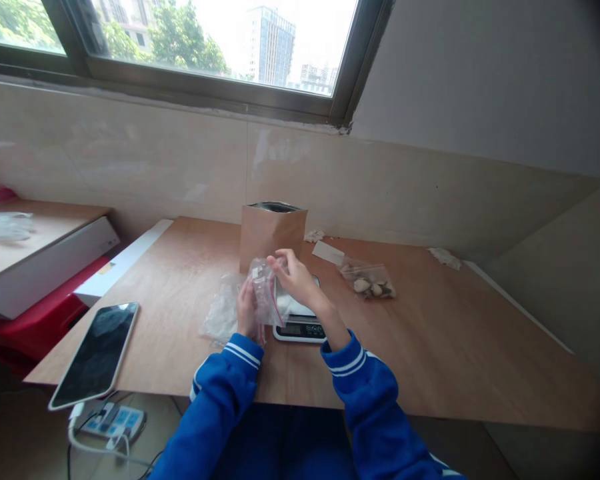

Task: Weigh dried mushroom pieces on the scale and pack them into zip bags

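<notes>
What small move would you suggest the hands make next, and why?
I'd probably bring the right hand down to the red-striped edge of the clear bag and try parting it: the left hand appears to hold the bag's other side, the right hand is near its top, and the stripe, likely the seal, runs down its right.

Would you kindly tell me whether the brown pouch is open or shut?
Open: the brown pouch stands upright, its top edges parted, showing the dark inside.
</notes>
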The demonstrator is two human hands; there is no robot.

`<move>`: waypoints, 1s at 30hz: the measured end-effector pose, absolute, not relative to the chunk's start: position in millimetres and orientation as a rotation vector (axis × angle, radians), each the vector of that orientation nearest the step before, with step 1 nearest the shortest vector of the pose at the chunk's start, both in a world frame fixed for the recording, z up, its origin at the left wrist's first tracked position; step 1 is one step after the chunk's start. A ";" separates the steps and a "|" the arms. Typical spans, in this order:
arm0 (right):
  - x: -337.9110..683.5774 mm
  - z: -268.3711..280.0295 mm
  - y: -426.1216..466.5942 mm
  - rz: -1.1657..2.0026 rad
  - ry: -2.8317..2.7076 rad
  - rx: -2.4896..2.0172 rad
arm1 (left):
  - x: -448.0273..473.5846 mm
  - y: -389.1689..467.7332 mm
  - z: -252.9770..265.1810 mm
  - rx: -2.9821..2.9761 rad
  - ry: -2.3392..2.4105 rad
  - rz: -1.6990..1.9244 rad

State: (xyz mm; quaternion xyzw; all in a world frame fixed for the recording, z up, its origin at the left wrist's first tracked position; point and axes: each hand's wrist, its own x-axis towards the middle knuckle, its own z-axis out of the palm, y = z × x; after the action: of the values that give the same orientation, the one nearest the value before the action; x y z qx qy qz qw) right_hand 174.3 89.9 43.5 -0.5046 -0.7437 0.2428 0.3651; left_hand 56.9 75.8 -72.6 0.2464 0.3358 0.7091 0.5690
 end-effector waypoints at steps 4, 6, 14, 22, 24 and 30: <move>196.6 21.6 88.4 0.813 -1.699 -1.289 | 59.9 71.8 -68.3 0.835 0.917 1.679; 211.4 16.0 91.6 0.836 -1.545 -1.233 | 61.2 69.5 -62.3 0.922 0.931 1.638; 241.7 -5.0 83.3 0.722 -1.339 -1.171 | 53.9 48.6 -33.6 1.039 1.108 1.639; 330.9 -92.1 115.8 -0.290 -1.388 -1.984 | -3.0 28.5 -39.2 1.345 2.124 1.339; 342.5 -109.1 120.9 -0.387 -1.348 -2.102 | -1.0 26.9 -41.6 1.528 2.376 1.259; 345.7 -114.7 118.9 -0.447 -1.327 -2.069 | 21.3 29.9 -57.8 2.176 2.194 1.045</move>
State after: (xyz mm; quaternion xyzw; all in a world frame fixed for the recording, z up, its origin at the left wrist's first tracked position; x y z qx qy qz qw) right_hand 345.7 118.9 -114.7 -0.7855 -0.5041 -0.1699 0.3161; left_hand 21.3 29.9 -57.8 0.6658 0.6714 0.3198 -0.0601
